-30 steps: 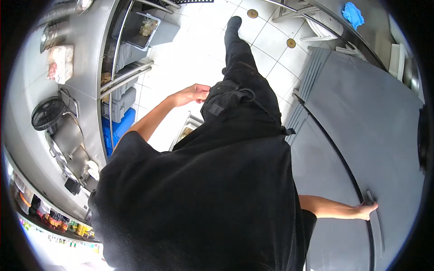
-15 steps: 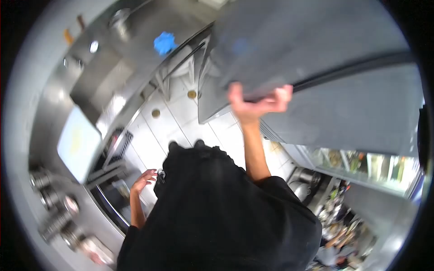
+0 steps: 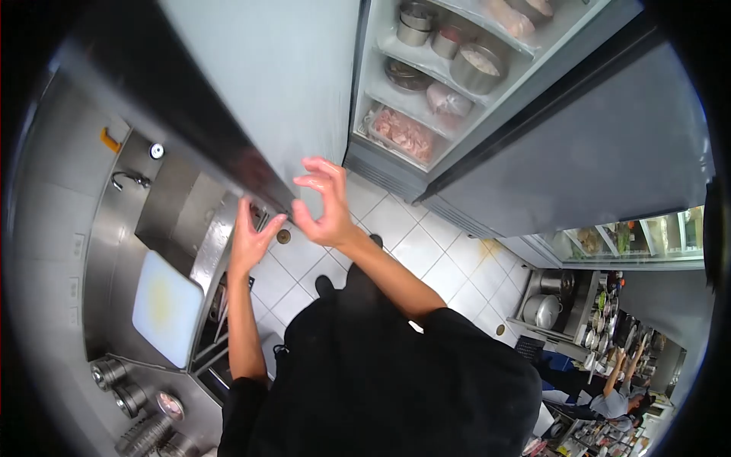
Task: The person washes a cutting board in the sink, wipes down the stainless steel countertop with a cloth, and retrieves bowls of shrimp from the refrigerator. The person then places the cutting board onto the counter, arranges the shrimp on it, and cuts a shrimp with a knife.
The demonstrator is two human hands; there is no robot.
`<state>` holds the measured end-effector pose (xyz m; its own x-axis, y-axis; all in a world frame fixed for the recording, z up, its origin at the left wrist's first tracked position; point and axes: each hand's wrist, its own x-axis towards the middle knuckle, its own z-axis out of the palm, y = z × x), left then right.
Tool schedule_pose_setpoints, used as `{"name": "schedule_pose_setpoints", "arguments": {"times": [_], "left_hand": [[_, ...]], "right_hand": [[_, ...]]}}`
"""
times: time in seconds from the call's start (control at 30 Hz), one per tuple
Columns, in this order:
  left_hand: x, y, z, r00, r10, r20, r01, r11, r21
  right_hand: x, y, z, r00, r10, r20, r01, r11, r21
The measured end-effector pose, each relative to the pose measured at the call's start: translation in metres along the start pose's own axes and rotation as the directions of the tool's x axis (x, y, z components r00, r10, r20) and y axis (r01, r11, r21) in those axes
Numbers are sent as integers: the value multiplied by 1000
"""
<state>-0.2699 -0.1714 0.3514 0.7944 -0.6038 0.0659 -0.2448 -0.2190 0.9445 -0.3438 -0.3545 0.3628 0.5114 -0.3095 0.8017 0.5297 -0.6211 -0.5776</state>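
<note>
A tall fridge door (image 3: 259, 68) stands swung open in front of me, its dark edge running down between my hands. My left hand (image 3: 251, 244) is at the outer side of this edge, thumb and fingers apart. On the inner side is my right hand (image 3: 327, 209), its fingers curved and spread, the thumb close to the door's lower corner. Whether either hand touches the door, I cannot tell. Inside the fridge (image 3: 388, 179), shelves hold metal pots (image 3: 476, 68), a bagged pale item (image 3: 448, 100) and a clear tub of raw meat (image 3: 403, 133).
A closed grey fridge door (image 3: 579, 145) is at the right. To the left are a metal sink (image 3: 171, 206), a white cutting board (image 3: 167, 308) and several metal containers (image 3: 129, 397). A co-worker (image 3: 609, 400) stands far right near a large pot (image 3: 542, 311). White tiles (image 3: 400, 259) cover the floor.
The fridge door has swung open toward the left, showing the shelves. My right hand has left the door's front and moved left; my left hand has risen to the door's edge.
</note>
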Motion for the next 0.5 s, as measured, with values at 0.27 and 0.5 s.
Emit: {"name": "schedule_pose_setpoints", "arguments": {"times": [0.27,0.5], "left_hand": [[-16,-56,3,909,-99,-405,31,985,-172],[-23,-51,46,684,-300,-664,139,948,-286]], "right_hand": [[-38,224,-89,607,764,217,-795,581,176],[54,509,-161,291,952,-94,-822,299,484]]}}
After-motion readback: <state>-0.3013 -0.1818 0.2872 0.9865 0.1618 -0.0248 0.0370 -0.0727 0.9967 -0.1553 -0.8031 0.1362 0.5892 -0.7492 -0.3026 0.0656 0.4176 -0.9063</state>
